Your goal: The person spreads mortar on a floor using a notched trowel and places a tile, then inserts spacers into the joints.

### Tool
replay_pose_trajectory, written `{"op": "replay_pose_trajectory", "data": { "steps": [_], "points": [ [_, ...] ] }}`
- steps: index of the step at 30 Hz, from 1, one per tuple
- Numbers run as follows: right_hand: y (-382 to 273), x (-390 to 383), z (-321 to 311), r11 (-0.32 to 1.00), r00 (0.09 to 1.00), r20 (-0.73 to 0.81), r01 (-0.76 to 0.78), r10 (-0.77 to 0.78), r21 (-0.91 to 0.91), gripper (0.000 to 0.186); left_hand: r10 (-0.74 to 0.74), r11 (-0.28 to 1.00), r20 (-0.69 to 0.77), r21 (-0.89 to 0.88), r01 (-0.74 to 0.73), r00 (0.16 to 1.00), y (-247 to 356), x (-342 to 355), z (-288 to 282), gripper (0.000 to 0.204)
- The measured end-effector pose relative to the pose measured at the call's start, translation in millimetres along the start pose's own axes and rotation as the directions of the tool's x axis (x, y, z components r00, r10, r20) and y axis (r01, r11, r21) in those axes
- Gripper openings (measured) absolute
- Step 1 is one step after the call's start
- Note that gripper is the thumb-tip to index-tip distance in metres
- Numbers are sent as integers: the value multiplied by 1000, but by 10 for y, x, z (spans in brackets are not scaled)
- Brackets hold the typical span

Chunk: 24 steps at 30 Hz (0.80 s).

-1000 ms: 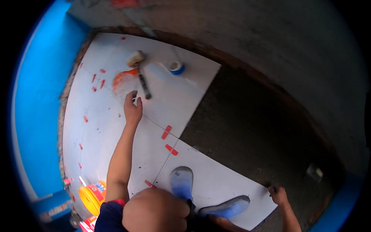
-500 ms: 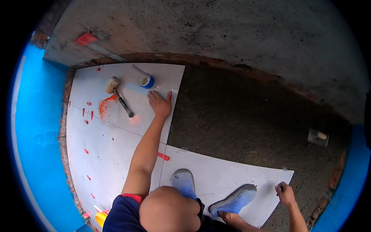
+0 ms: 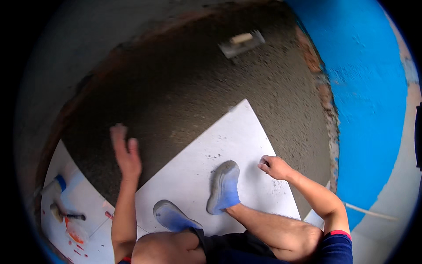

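My left hand [image 3: 126,154] is lifted over dark, grainy mortar [image 3: 176,110], palm bare and fingers spread, slightly blurred. Above the right part of a large white tile [image 3: 198,163] is my right hand [image 3: 275,167], its fingers curled together; whatever they may hold is hidden. Both my feet, in blue-topped shoes [image 3: 226,187], stand on the white tiles. A notched trowel [image 3: 252,44] with a pale handle lies on the mortar at the far side.
On the tiles at lower left lie a mallet [image 3: 77,217], a blue round container [image 3: 60,182], an orange-and-clear plastic bag [image 3: 74,231] and several red clips. A blue wall [image 3: 365,101] stands along the right, above a rough brick edge [image 3: 327,101]. A grey wall borders the far left.
My view has turned to the right. My left hand has come off the tile near the blue container and is now over the mortar. My right hand stays near the tile's right edge, fingers curled.
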State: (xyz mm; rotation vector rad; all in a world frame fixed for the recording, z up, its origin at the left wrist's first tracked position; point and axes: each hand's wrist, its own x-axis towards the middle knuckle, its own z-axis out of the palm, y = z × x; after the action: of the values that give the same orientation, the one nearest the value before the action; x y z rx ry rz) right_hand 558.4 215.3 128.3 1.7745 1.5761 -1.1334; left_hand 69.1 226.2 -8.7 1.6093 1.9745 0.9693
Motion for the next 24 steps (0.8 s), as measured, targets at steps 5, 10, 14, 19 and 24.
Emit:
{"op": "replay_pose_trajectory", "data": {
  "steps": [5,10,14,19,24],
  "points": [
    [9,-793,592,766,985,169,-132,31,629,21,593,795,661,-388,-467,460,833,-812,561,63],
    [-373,-1635,905,624,954,285,-170,-88,763,18,747,319,538,-805,-500,-391,204,-1389,641,84],
    [-100,-1629,1144,690,877,448,-216,-174,691,21,753,393,589,-760,-518,-294,548,-1045,1519,95],
    [-117,-1320,1365,636,843,367,-39,-393,771,27,836,439,541,-551,-709,98,1772,-532,2038,69],
    [-177,-839,1415,697,842,162,301,-515,650,35,701,704,592,-488,-515,397,1399,-520,1293,47]
  ]
}}
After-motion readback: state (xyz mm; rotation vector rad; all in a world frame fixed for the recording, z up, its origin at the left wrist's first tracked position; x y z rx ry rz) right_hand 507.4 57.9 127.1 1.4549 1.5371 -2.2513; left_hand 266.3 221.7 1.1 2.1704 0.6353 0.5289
